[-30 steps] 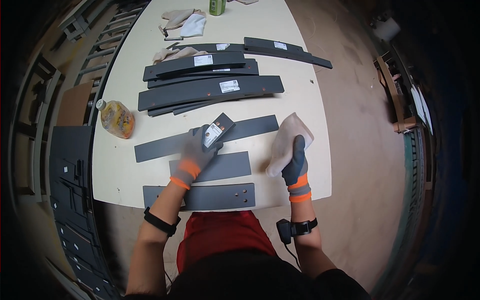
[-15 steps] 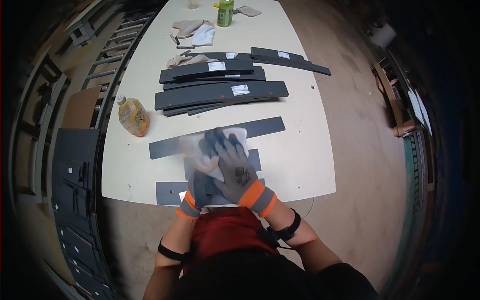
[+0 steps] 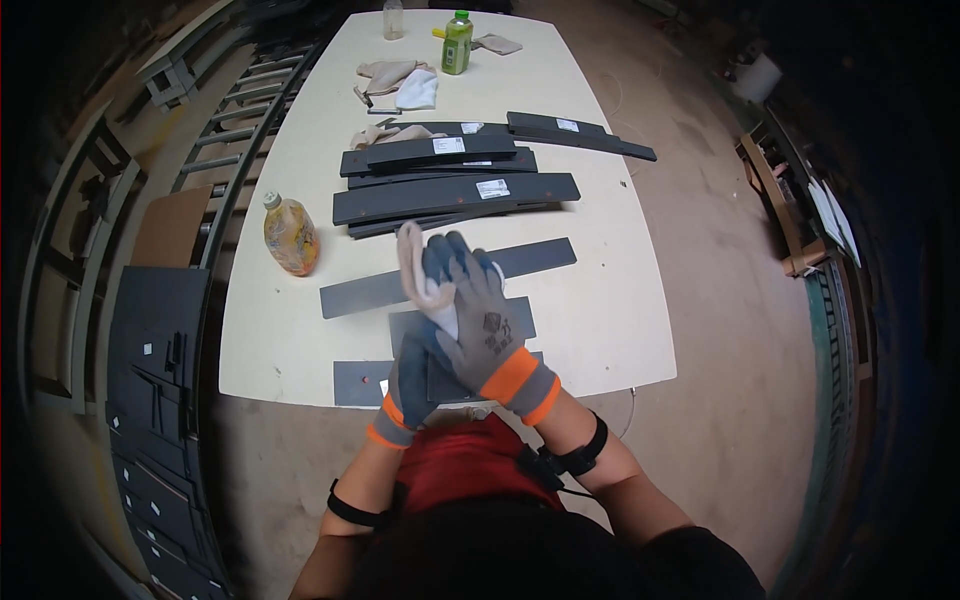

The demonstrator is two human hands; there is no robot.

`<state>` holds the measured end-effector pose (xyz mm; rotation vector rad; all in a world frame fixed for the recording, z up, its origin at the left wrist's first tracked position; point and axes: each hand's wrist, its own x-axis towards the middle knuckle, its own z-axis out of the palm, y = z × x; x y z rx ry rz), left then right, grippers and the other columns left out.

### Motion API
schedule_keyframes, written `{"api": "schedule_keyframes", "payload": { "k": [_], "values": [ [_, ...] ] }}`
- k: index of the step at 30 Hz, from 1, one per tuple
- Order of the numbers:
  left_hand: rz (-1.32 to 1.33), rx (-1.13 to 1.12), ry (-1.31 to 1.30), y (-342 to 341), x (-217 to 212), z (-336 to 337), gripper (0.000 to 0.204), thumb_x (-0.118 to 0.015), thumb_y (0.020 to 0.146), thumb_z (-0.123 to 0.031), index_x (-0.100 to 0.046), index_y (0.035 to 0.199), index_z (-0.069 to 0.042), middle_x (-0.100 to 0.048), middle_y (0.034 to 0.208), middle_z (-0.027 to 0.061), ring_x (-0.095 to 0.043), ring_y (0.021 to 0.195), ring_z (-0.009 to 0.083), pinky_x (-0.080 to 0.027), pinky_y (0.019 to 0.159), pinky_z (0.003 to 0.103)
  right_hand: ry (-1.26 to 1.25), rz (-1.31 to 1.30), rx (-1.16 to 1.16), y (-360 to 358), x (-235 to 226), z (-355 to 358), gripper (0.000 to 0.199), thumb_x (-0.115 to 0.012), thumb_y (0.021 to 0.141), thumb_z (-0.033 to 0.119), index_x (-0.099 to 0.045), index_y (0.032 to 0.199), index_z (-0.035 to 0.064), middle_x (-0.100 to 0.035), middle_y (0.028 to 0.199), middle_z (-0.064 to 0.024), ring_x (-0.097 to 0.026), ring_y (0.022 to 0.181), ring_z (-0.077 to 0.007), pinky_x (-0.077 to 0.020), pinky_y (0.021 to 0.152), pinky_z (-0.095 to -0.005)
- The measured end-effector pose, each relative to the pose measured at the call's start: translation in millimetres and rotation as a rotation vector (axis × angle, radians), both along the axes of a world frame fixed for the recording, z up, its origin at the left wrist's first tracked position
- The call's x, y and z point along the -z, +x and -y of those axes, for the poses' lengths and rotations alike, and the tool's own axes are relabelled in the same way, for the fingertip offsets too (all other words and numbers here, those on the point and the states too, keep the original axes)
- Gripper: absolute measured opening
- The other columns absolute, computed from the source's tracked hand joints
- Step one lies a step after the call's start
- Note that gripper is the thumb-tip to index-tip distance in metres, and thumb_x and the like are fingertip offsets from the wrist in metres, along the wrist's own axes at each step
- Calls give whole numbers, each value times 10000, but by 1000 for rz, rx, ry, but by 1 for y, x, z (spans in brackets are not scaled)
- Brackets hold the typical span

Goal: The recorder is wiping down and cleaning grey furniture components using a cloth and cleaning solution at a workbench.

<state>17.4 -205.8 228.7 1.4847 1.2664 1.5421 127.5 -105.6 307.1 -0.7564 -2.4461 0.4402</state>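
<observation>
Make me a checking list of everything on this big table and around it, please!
Surface: pale table, oval-ended.
Job's things: dark flat panel under the hands; white cloth pressed on it.
Clutter: stacked dark panels, amber bottle, green bottle, rags.
Grippers: right hand, gloved, holds the cloth; left hand, gloved, on the panel.
Cables: nothing seen.
Surroundings: more dark panels on the floor, person's left.

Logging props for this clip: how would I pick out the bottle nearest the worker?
Start at the pale table and follow its left edge. The bottle stands there alone, left of the dark panel stack. Its orange-yellow body sets it apart from the green bottle at the far end.
</observation>
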Motion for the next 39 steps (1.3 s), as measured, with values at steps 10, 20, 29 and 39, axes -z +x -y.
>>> {"api": "schedule_keyframes", "payload": {
  "k": [10, 20, 29, 39],
  "values": [
    [96, -60, -96, -24, 6, 9, 656, -647, 906, -190, -338, 1435, 45, -478, 1395, 154, -504, 1244, 246, -418, 1047, 337, -42, -24, 0, -13, -5, -4, 635, -681, 772, 325, -536, 1260, -55, -408, 1426, -239, -314, 1354, -444, -238, 1152, -490],
    [-511, -191, 255, -46, -2, 22, 677, -750, 826, -223, -439, 1380, 12, -537, 1323, 152, -522, 1203, 265, -400, 1053, 366, 143, 146, -189, -27, -45, 37, 654, -674, 793, 355, -527, 1294, -39, -379, 1471, -221, -315, 1387, -395, -228, 1154, -520],
    [119, -383, 1, -62, 51, 9, 527, -589, 930, -294, -460, 1371, -36, -544, 1289, 155, -532, 1181, 254, -447, 970, 338, 109, 324, -485, -29, -12, 80, 751, -660, 739, 399, -493, 1339, -20, -341, 1470, -210, -284, 1386, -396, -243, 1132, -520],
    [134, -313, -138, -29, 13, 2, 674, -757, 802, -246, -445, 1343, 8, -556, 1293, 130, -549, 1152, 232, -443, 973, 356, 35, 63, -89, -81, 24, -16, 620, -622, 821, 220, -436, 1347, -51, -361, 1460, -277, -320, 1360, -436, -249, 1145, -485]
  ]
}}
